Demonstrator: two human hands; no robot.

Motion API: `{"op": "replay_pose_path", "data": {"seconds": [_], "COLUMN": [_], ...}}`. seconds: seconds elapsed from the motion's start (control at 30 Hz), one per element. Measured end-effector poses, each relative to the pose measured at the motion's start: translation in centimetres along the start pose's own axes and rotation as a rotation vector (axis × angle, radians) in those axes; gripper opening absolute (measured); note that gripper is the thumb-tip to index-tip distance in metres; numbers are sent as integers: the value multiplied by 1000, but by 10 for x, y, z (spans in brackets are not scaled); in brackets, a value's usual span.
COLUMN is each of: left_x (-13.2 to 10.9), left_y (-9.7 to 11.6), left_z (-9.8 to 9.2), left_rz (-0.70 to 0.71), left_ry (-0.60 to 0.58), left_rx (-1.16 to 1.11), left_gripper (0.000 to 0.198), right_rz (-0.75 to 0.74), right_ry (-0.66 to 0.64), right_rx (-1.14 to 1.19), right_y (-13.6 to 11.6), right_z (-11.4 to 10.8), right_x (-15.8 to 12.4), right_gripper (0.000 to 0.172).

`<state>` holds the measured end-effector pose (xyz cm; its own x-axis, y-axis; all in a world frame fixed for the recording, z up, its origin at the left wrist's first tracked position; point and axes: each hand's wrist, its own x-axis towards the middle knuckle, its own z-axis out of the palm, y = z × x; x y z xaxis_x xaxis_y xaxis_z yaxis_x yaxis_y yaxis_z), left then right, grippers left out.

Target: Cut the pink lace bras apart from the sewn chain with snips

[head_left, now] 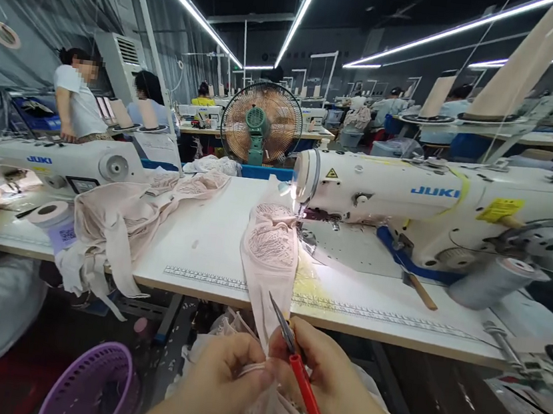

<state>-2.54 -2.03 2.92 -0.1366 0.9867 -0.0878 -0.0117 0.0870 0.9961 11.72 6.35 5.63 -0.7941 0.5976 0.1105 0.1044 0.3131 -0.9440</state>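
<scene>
Lower centre: left hand [225, 379] pinches the pink lace fabric strip [270, 260] just beside the right hand [335, 382] — which clasps red-handled metal snips [303, 381], tips angled up-left along it.

Garment factory: rows of sewing machines [422, 205], fabric pieces [119, 214], seated workers [75, 98]

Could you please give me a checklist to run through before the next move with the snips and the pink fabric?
1. Left hand pinches the pink fabric: ok.
2. Right hand has a grip on the red-handled snips: ok.
3. Blade tips point up, clear of the left hand: ok.
4. Fabric's far end free of the sewing machine: cannot tell.
5. Loose thread in sight: cannot tell.
</scene>
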Motion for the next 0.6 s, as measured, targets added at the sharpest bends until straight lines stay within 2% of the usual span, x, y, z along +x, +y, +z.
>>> {"op": "replay_pose_path", "data": {"seconds": [0.17,0.33,0.47,0.6], "left_x": [0,-2,-2,-2], "left_y": [-2,2,4,3], "left_z": [1,3,-3,-12], "left_rz": [-11,-6,5,25], "left_ry": [-6,39,108,164], "left_rx": [-5,-2,-54,-116], "left_gripper": [38,42,44,43], "right_rz": [52,62,51,83], "right_ry": [-22,8,-19,-30], "right_rx": [66,15,-31,-97], "right_y": [-3,-1,-1,12], "right_z": [2,2,-1,6], "right_x": [2,3,2,-10], "right_gripper": [24,27,22,26]}}
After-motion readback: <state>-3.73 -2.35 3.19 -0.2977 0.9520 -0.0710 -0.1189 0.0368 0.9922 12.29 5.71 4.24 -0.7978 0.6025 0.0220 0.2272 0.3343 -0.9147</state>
